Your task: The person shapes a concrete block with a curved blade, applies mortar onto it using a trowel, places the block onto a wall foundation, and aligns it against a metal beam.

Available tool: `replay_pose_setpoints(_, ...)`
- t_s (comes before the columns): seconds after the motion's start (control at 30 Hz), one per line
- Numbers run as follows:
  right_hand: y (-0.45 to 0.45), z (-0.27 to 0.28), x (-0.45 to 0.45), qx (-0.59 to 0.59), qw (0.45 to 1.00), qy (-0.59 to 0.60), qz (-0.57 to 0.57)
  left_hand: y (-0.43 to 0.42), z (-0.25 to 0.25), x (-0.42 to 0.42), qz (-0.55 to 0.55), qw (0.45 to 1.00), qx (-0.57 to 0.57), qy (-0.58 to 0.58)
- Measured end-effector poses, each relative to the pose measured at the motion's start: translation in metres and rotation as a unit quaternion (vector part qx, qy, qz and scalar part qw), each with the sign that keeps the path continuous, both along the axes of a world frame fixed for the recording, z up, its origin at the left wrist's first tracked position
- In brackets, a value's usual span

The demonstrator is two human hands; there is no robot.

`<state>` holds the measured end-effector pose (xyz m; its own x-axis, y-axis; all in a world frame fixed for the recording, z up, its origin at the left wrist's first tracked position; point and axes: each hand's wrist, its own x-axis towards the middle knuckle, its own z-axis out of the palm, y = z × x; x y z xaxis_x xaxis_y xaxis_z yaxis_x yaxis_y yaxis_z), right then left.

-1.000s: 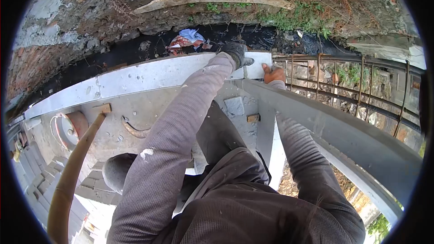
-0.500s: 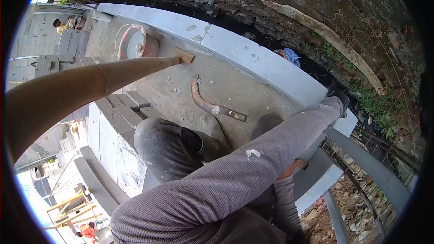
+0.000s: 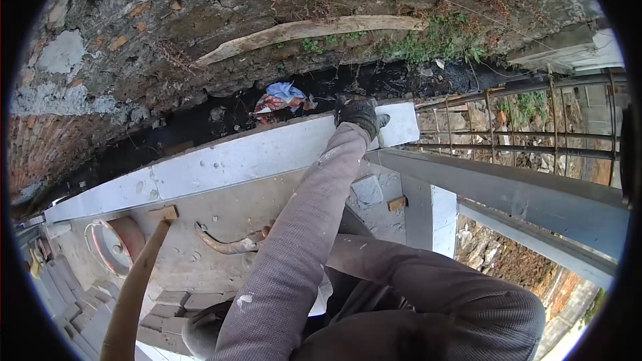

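My left hand [image 3: 359,115], in a dark glove, grips the top of the white block wall [image 3: 247,157] near its right end. Its fingers reach over the far edge, and the thumb lies on the near side. The grey left sleeve crosses over my right forearm. Under that sleeve, a small part of my bare right hand [image 3: 266,231] shows, closed at the near end of a curved brown tool [image 3: 227,243]. Most of the right hand and that end of the tool are hidden. The tool lies low, at the grey floor.
A long wooden pole [image 3: 134,287] rises at left beside a round pan [image 3: 124,244]. Grey blocks [image 3: 170,304] stand below it. Beyond the wall runs a dark ditch [image 3: 180,130] with cloth rubbish [image 3: 281,99]. Metal beams [image 3: 508,190] and rebar [image 3: 521,144] stick out at right.
The view has swung right and toward the ditch. My left hand stays on the wall. My right hand has moved from beside the wall's lower blocks to the curved tool and closed there.
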<state>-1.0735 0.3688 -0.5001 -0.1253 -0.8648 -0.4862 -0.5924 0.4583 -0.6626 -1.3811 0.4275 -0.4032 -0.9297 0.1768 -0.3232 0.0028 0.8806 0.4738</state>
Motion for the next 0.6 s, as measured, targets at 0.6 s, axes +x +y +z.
replay_pose_setpoints(0.6, 0.306, 0.042, -0.018, -0.078, 0.662, 0.004, -0.746, -0.017, -0.006, -0.012, -0.09, 0.996, 0.015, 0.014)
